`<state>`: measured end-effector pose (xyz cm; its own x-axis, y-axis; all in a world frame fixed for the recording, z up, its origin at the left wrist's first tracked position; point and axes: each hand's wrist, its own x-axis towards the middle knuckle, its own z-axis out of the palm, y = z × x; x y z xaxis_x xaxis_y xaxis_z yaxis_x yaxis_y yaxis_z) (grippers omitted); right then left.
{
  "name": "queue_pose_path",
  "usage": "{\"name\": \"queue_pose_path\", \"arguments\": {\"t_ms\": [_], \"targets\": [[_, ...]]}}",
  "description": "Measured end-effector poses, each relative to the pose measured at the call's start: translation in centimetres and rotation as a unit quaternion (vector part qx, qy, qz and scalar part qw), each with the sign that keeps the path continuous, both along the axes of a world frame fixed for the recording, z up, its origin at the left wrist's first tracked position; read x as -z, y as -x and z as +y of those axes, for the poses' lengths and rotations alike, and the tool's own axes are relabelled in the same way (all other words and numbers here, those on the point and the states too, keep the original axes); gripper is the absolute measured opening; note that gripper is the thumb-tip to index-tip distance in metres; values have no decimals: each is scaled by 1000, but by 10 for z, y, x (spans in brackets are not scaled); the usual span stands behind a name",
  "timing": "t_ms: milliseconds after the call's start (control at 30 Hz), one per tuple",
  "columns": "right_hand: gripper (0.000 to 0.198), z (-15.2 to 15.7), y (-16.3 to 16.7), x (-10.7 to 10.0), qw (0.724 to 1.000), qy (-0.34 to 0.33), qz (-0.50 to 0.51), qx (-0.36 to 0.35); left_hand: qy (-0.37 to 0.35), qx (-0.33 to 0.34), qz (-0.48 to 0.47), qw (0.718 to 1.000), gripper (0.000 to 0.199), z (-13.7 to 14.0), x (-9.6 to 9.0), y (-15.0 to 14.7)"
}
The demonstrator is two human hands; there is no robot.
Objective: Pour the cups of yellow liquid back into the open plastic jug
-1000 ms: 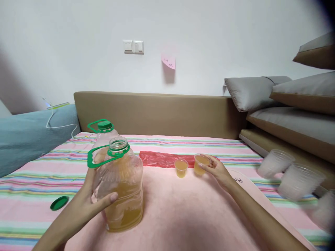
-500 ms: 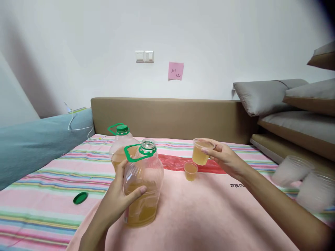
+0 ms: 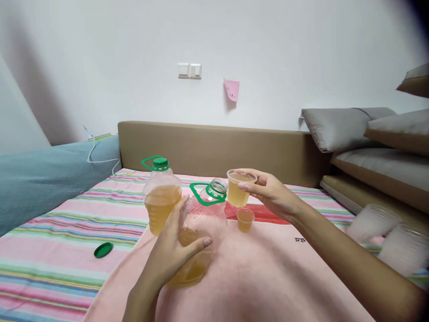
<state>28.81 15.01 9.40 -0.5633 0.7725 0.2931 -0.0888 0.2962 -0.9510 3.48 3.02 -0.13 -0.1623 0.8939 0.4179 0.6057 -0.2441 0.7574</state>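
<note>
Bottle held in left hand, cup of amber liquid pinched in right hand.
Wraps the uncapped bottle from the left, tilted rightward; holds the cup raised just right of the bottle's mouth, contact unclear. Beyond, at left, capped bottle upright; second cup on pink mat, near red plastic.
</note>
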Motion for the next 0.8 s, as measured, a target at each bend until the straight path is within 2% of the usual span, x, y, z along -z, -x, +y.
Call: {"name": "queue_pose_path", "arguments": {"t_ms": [400, 800], "targets": [[42, 5, 3, 3, 1000, 2, -3, -20, 16, -1, 15, 1000, 95, 1, -2, -4], [41, 4, 0, -6, 999, -25, -27, -24, 32, -2, 4, 999, 97, -1, -4, -4]]}}
